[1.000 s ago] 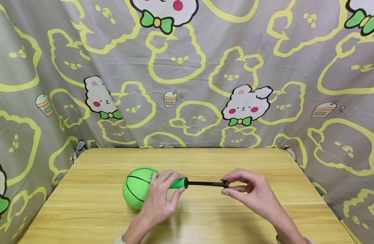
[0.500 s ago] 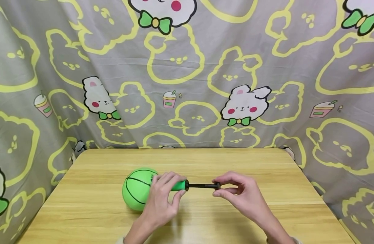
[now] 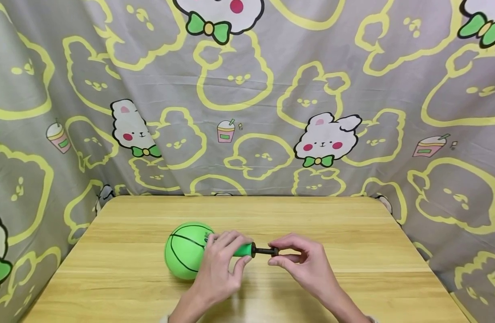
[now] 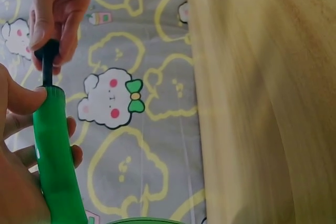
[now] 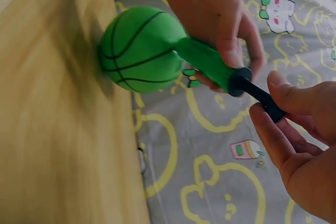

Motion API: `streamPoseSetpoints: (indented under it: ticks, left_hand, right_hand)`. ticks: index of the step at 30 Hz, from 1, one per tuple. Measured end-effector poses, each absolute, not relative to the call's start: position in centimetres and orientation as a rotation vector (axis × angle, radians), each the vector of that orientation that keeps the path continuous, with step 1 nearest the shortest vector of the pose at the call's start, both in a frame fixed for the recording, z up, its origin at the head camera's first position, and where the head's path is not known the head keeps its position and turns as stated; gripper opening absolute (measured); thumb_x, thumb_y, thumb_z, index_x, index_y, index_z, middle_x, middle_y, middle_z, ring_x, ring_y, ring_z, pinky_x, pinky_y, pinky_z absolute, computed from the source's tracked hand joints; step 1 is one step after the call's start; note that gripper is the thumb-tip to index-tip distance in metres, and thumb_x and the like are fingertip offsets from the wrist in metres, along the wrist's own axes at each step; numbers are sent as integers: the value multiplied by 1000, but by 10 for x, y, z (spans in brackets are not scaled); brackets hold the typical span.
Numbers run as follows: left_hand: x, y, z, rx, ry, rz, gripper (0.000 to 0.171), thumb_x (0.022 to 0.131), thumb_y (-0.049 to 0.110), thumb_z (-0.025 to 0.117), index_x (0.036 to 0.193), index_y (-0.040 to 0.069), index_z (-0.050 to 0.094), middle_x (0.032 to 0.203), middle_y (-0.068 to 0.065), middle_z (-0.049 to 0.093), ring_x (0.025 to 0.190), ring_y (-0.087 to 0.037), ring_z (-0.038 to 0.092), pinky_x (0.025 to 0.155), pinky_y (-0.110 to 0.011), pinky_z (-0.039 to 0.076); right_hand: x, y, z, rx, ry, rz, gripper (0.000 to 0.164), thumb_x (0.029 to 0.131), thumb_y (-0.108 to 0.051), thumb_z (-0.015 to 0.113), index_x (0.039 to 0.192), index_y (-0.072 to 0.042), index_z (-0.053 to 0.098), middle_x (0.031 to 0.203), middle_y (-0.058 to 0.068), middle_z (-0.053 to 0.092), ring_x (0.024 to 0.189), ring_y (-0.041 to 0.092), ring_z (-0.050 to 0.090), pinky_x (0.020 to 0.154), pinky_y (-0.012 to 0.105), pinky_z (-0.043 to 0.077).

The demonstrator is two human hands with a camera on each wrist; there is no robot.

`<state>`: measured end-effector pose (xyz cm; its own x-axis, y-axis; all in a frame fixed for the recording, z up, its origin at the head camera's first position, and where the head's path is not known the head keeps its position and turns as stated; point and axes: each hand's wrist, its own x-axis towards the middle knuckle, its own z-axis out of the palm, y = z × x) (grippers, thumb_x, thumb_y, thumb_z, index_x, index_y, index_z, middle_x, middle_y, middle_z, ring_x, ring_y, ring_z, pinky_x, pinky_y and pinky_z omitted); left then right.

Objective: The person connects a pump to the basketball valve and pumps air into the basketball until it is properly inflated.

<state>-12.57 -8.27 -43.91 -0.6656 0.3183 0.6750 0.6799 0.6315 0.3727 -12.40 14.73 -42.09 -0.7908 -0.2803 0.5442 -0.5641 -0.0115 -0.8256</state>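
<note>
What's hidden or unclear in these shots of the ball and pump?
- Where the green pump meets the green ball: head view, covered by the left hand.
- Pump handle: both wrist views, wrapped by the right hand.
- Ball: left wrist view, cut off by the bottom edge.

R hand (image 5: 294, 145) pinching pump handle (image 5: 273, 109)

The head view looks forward and down from above the near edge of the tabletop (image 3: 352, 215), with the patterned cloth (image 3: 271, 89) filling everything from 9 through 12 to 3 o'clock. The left wrist view sits very close, rolled sideways, so the tabletop stands at 3 o'clock. The right wrist view, equally close and rolled, puts it at 9 o'clock. All three share the green pump (image 3: 244, 250) and cloth.
</note>
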Motion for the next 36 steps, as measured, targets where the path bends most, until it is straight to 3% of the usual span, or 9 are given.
streamPoseSetpoints:
  ticks: [7,18,28,36]
  left_hand:
    - [-125,-79,-442,-820,-2262,-808,28,81,18,77,109,18,72,106,9,67,104,-10,63,89,-40,40]
    - [-125,-81,-442,-871,-2275,-826,25,91,25,73,115,20,70,110,10,67,105,-9,63,93,-42,40]
    - [-128,-83,-442,-826,-2273,-880,26,90,28,74,116,20,71,112,10,67,106,-7,62,95,-41,40]
    - [-131,-88,-441,-790,-2266,-897,27,88,24,76,114,20,71,110,9,68,105,-9,63,95,-42,40]
  right_hand:
    - [-124,138,-429,897,-2028,1905,28,80,6,82,107,3,75,104,17,73,96,22,73,71,40,60]
    - [-122,146,-417,950,-2143,1900,24,84,-3,82,107,-4,74,105,14,73,96,24,73,73,38,60]
    - [-124,166,-403,941,-2226,1878,26,83,-4,84,107,-9,75,105,12,72,96,25,72,74,39,60]
    - [-123,181,-394,965,-2221,1878,25,83,1,82,107,-2,73,106,15,71,98,24,71,75,40,60]
